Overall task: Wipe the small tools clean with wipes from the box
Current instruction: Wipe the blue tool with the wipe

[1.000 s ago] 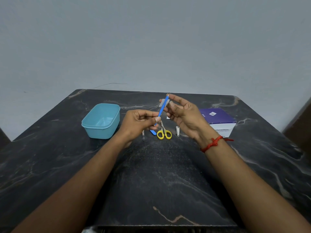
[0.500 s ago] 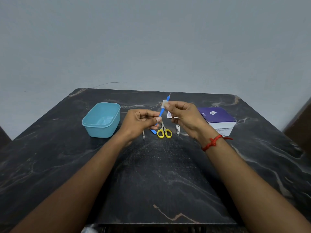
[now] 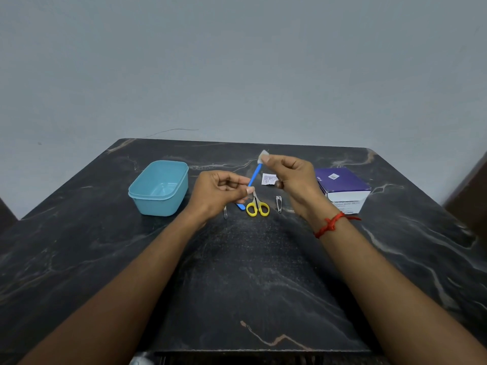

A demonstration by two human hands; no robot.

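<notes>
2 hands are raised just above a dark marbled desk point(image 3: 237, 272), both closed on something. The left hand point(image 3: 221, 191) pinches the lower part of a slim blue tool point(image 3: 255, 175) between thumb and forefinger, the other fingers curled in. The tool is tilted, with its top leaning away and to the right. At that top end the right hand point(image 3: 292, 177) pinches a small white wipe point(image 3: 264, 156) round the tip, so the tip itself is hidden. A red thread point(image 3: 332, 223) is tied round the right wrist.

Below the hands, 3 more small tools lie on the desk in a loose row: a thin metal tool point(image 3: 225, 213) partly hidden by the left hand, yellow-handled scissors point(image 3: 257, 206) with the blades pointing away, and a nail clipper point(image 3: 278, 204) a little to their right. A short blue end shows just left of the scissors; whether it belongs to the held tool cannot be told.

A flat white sachet point(image 3: 269, 178) lies behind the scissors. The purple and white box point(image 3: 342, 185) stands at the right, near the right wrist. An open light-blue container point(image 3: 160, 188) sits at the left, apart from the tools. A plain grey wall point(image 3: 237, 61) rises behind the desk.
</notes>
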